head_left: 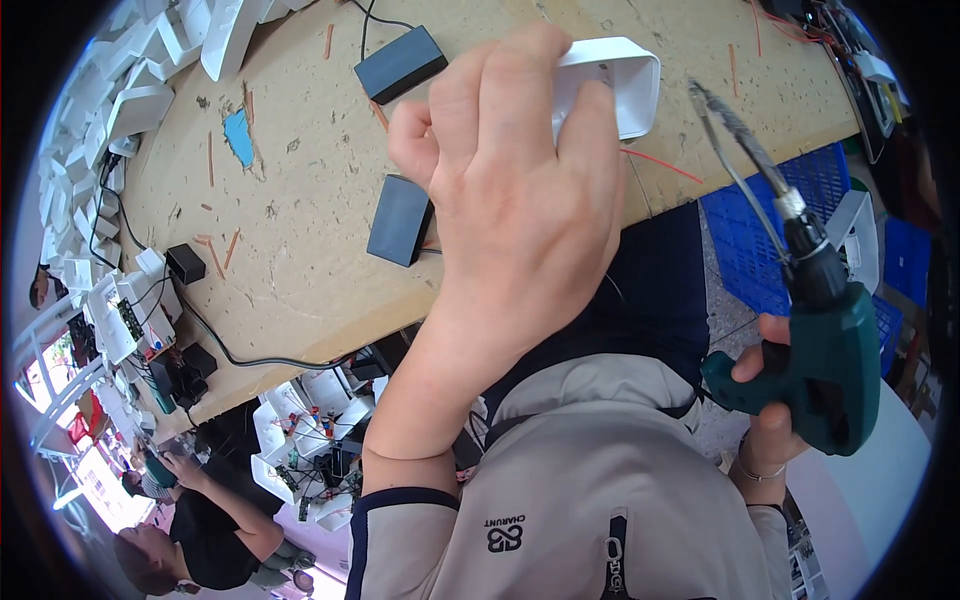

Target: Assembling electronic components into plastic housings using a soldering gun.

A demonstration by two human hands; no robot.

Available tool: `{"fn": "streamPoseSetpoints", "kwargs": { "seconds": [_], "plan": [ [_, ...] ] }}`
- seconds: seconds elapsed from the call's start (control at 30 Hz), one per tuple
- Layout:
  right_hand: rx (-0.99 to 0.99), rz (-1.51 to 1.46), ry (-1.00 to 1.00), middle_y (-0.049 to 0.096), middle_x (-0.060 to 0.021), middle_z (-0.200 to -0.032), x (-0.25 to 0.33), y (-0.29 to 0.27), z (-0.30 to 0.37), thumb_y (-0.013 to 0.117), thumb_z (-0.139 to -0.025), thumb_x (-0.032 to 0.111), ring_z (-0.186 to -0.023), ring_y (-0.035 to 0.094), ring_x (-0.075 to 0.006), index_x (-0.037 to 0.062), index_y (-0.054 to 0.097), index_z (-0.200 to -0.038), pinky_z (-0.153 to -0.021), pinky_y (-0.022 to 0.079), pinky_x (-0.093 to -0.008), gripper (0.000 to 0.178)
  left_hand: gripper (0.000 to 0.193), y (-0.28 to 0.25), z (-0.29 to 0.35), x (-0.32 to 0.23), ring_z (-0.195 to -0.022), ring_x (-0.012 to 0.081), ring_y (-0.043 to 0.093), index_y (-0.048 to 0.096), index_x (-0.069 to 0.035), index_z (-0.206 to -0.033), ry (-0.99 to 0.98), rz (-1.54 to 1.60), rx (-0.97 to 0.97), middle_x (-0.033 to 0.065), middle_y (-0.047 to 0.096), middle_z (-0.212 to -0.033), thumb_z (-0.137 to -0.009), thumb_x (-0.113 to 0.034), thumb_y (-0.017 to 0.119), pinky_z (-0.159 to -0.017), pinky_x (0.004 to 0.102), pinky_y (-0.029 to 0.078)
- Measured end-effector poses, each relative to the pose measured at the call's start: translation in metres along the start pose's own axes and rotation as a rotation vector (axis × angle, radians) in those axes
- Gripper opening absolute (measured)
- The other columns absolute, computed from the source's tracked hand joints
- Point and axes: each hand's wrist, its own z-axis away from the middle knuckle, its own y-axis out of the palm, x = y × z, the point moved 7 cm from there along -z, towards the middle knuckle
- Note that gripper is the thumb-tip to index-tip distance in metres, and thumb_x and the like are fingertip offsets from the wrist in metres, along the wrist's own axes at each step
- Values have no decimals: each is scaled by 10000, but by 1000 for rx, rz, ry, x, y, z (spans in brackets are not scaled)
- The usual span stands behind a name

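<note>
My left hand (520, 190) is above the near part of the table, its fingers closed around a hollow white plastic housing (640, 95). The housing's open side faces right, and my fingers hide its left part. A thin red wire (665, 165) shows just below it. On the right, my right hand (778, 425) grips the handle of a green pistol-shaped soldering gun (840, 365). Its long metal tip (750, 140) and a thin curved tube beside it point up and left, apart from the housing.
Two dark rectangular blocks (400, 65) lie left of my left hand on the worn tabletop (310, 210). White housings (140, 110) pile along the far left. Opened housings with circuit boards (300, 430) sit below the table edge. A blue crate (740, 235) stands right. Another person (215, 530) works lower left.
</note>
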Motion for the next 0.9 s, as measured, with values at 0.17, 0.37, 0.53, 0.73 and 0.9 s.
{"fn": "streamPoseSetpoints", "kwargs": {
  "seconds": [0.17,0.37,0.53,0.73,0.9],
  "plan": [
    [-73,-6,-48,560,-180,-977,1,-9,-2,681,-675,436,-641,574,-139,-47,414,-1130,-527,455,-202,715,174,-6,6,-10,-936,205,448,581,-56,-764,83,135,72,55,497,-1009,-594,-94,587,-720,340,253],
    [-38,-63,-64,550,-197,-1005,2,-10,-1,685,-683,402,-655,584,-153,-50,379,-1160,-545,468,-211,726,166,6,9,-19,-887,181,473,566,-56,-751,167,160,19,39,505,-978,-591,-98,583,-733,318,275],
    [-21,-132,-68,539,-217,-1024,1,-11,-1,682,-687,388,-669,592,-164,-39,362,-1180,-559,492,-234,726,222,8,9,-22,-785,172,520,597,-98,-789,211,208,74,30,554,-890,-570,-72,626,-680,277,345],
    [-15,-157,-89,521,-237,-1062,1,-16,-6,670,-704,371,-686,599,-172,-27,346,-1200,-578,509,-236,714,274,6,10,-19,-624,147,504,610,-72,-811,218,313,61,3,528,-716,-542,-25,629,-582,264,339],
    [-28,-161,-84,511,-244,-1075,-4,-14,-7,667,-703,381,-686,599,-172,-30,337,-1209,-578,509,-232,730,265,3,8,-15,-600,142,489,621,-70,-813,208,367,12,6,510,-669,-556,-7,648,-561,258,326]
  ]
}}
